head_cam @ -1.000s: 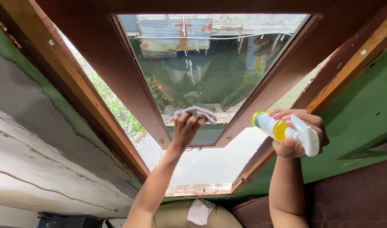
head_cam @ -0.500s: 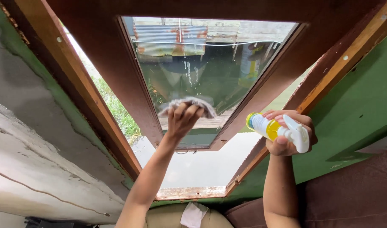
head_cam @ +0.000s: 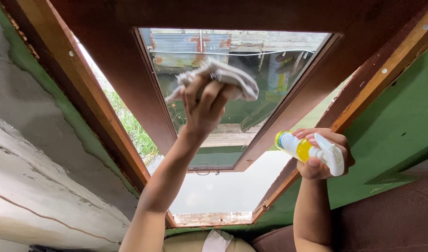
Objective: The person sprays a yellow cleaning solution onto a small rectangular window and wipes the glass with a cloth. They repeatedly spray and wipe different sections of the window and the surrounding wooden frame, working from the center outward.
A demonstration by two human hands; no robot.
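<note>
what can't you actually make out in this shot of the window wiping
- Glass pane, head view: the part behind the left hand and grey cloth is covered, so whether it is wet or streaked there cannot be told.
- Spray bottle: its middle is wrapped by the right hand; the liquid level is hidden.
- White cloth at the bottom: cut off by the frame edge.

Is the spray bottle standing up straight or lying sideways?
Sideways. The right hand holds the spray bottle nearly level, its white trigger head pointing right and its base toward the window sash.
</note>
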